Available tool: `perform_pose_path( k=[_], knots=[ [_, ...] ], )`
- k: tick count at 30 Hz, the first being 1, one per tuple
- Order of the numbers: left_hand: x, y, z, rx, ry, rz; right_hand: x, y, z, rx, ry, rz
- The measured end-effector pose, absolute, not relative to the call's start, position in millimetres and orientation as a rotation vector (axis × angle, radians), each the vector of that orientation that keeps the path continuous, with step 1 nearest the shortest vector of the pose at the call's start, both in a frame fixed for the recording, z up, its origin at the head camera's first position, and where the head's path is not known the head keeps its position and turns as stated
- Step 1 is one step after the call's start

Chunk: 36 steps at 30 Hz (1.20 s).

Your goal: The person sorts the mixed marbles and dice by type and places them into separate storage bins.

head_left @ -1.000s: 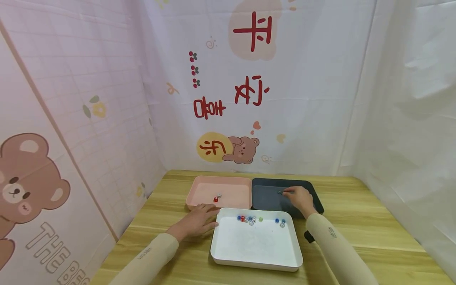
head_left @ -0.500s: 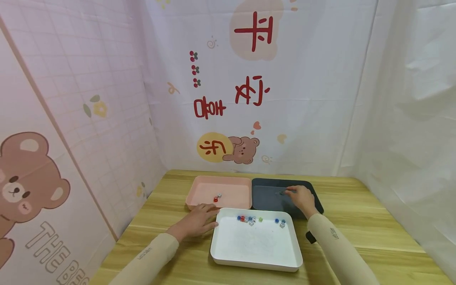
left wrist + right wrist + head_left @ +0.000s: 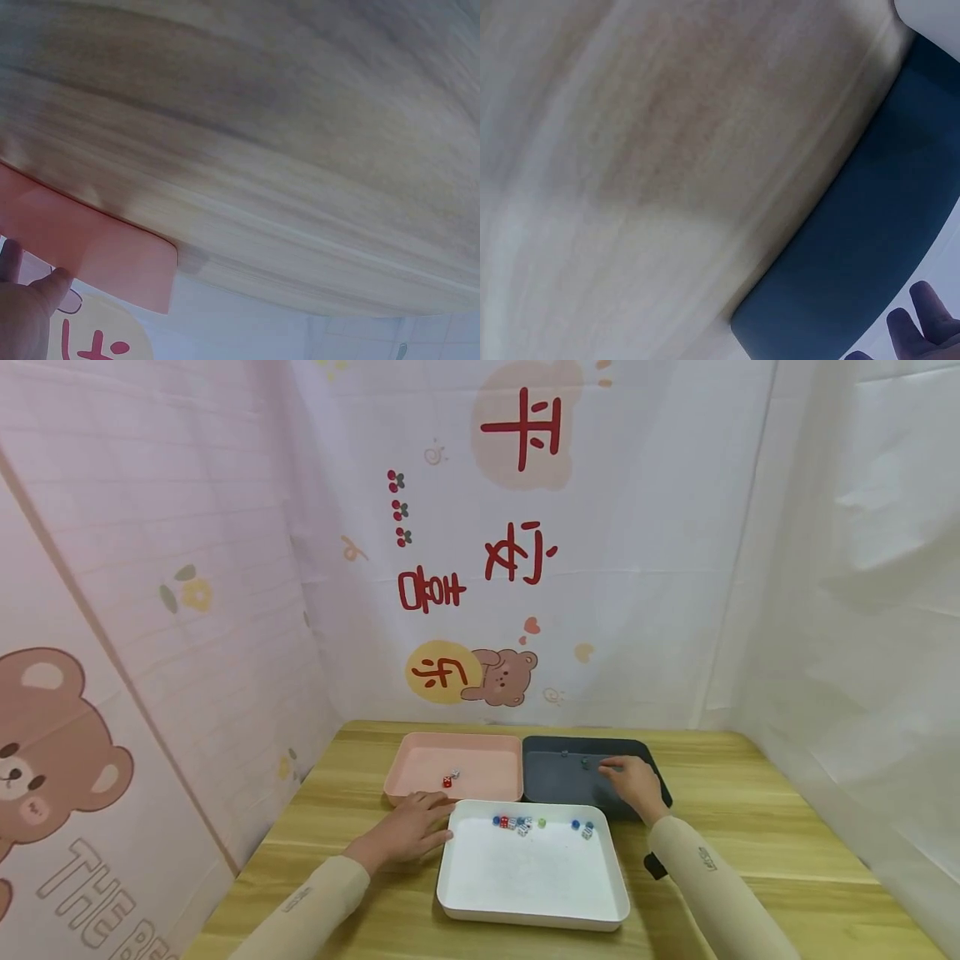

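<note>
My right hand [image 3: 636, 783] is over the dark blue-grey tray [image 3: 551, 787], with nothing visible between its fingertips. To the left of those fingertips, a small dark greenish die [image 3: 585, 763] lies in that tray, and a pale die [image 3: 565, 753] lies farther back. My left hand [image 3: 405, 831] rests beside the upper left corner of the white tray [image 3: 532, 881], fingers extended. Several small dice lie along the white tray's far side, among them a red die [image 3: 504, 822], a yellow-green die [image 3: 542, 823] and a blue die [image 3: 575, 824].
Left of the dark tray stands a pink tray [image 3: 480, 760] holding a red die [image 3: 447, 782] and a whitish die [image 3: 455, 773]. All trays stand on a wood-grain table [image 3: 750, 827]. A printed white curtain [image 3: 637, 568] encloses the back and sides.
The right hand has let go of the small dark die, which now lies apart from the fingertips in the dark tray. The left hand stays in place. The head view has shifted slightly.
</note>
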<state>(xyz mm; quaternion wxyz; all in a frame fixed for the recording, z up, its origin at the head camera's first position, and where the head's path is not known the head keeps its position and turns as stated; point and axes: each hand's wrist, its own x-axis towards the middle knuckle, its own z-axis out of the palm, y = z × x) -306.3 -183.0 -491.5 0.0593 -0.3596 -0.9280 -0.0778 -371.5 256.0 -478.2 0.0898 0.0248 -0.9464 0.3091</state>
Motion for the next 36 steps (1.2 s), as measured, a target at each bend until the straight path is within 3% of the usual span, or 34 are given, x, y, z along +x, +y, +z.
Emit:
perform_pose_path(
  k=[36],
  knots=[
    [-307,-183,-490,-1.1,-2.824,-0.303,-345,238,-471,0.414,-2.816,0.975]
  ],
)
